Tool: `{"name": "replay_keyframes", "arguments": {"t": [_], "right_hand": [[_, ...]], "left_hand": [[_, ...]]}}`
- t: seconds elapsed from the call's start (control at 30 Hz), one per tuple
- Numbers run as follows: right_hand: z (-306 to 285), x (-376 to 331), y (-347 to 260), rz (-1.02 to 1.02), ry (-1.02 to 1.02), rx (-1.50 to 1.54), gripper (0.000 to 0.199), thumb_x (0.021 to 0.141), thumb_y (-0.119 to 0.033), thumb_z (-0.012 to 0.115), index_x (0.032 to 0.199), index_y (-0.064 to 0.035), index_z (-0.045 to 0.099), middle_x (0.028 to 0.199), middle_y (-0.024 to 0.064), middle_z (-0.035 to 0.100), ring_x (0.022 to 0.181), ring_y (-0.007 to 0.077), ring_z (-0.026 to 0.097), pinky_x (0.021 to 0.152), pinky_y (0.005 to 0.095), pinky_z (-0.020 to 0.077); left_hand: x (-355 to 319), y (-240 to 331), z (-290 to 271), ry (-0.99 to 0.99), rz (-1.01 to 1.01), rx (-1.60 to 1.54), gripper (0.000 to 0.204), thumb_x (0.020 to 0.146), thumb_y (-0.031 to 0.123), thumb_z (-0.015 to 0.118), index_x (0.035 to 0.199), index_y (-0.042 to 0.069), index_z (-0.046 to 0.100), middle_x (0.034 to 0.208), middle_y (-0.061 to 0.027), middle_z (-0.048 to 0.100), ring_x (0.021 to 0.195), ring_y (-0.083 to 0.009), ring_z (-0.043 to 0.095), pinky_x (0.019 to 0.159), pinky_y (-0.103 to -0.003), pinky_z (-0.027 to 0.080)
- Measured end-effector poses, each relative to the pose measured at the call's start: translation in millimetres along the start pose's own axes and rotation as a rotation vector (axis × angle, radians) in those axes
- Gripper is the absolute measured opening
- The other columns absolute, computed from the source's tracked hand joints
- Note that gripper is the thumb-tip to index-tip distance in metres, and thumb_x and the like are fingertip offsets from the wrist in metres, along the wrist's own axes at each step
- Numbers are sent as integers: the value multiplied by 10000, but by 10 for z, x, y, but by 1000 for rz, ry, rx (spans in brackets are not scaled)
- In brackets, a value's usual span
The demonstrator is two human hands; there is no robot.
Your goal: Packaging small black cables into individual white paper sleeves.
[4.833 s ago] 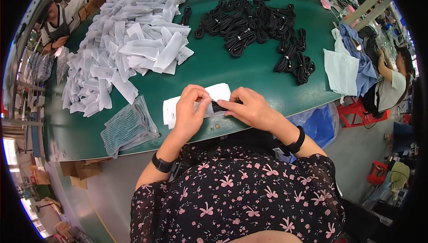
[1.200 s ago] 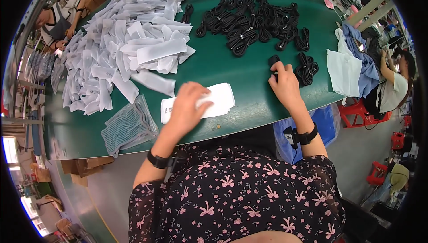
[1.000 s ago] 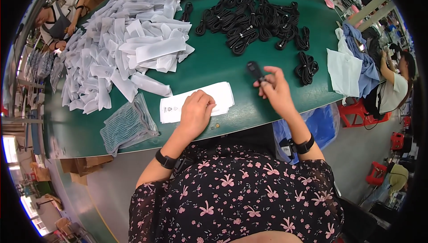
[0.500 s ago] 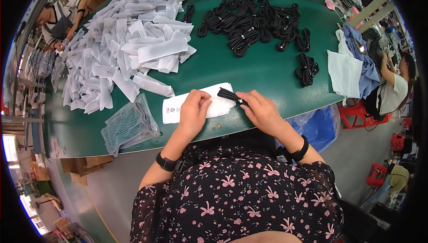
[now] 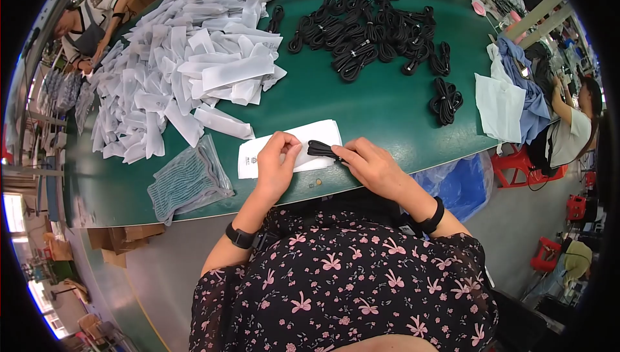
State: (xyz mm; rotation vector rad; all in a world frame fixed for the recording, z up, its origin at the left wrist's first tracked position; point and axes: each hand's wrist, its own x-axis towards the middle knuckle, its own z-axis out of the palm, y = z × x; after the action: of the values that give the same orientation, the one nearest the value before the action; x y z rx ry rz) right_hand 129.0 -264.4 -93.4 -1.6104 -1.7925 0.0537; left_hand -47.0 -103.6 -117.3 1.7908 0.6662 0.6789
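Observation:
A flat stack of white bags (image 5: 325, 130) lies at the table's front edge. My left hand (image 5: 279, 158) rests over its middle, thumb and fingers closed in a pinch on the top white bag; the fingertips' exact hold is partly hidden. From the right, my right hand (image 5: 371, 166) grips a coiled black cable (image 5: 321, 149) by its tied part. The cable's looped end points left over the stack, just short of my left fingertips.
Filled whitish bags (image 5: 187, 61) form a large heap at the left. Several bundled black cables (image 5: 368, 29) lie farther back. A clear bag with striped gloves (image 5: 187, 181) sits at front left. Folded cloths (image 5: 500, 106) hang at the right edge. Two people sit nearby.
My right hand has turned and shifted slightly left and down; the cable's looped end has swung lower and now shows its rounded loops. My left hand has barely moved.

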Motion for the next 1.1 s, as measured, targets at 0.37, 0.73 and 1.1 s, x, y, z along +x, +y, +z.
{"name": "replay_keyframes", "arguments": {"t": [0.37,0.73,1.1], "right_hand": [[30,50,103,1071,-147,1425,239,998,-140,489,1096,49,596,795,109,661,456,88,410,439,230,334],[46,36,33,1000,57,1228,254,1011,-157,478,1134,46,569,838,109,676,493,64,409,458,215,329],[96,-98,-24,496,211,589,251,1006,-116,503,1218,14,541,879,64,669,612,67,508,586,220,439]], "left_hand": [[17,184,-36,-99,496,289,65,860,-33,644,893,-14,591,885,-84,594,785,-167,560,719,-274,467],[47,100,-80,-59,81,123,63,891,18,641,898,-19,590,892,-72,607,755,-148,561,733,-278,477],[51,155,-2,-106,66,214,60,896,24,638,897,-8,587,854,-60,623,802,-129,591,757,-263,497]]}}
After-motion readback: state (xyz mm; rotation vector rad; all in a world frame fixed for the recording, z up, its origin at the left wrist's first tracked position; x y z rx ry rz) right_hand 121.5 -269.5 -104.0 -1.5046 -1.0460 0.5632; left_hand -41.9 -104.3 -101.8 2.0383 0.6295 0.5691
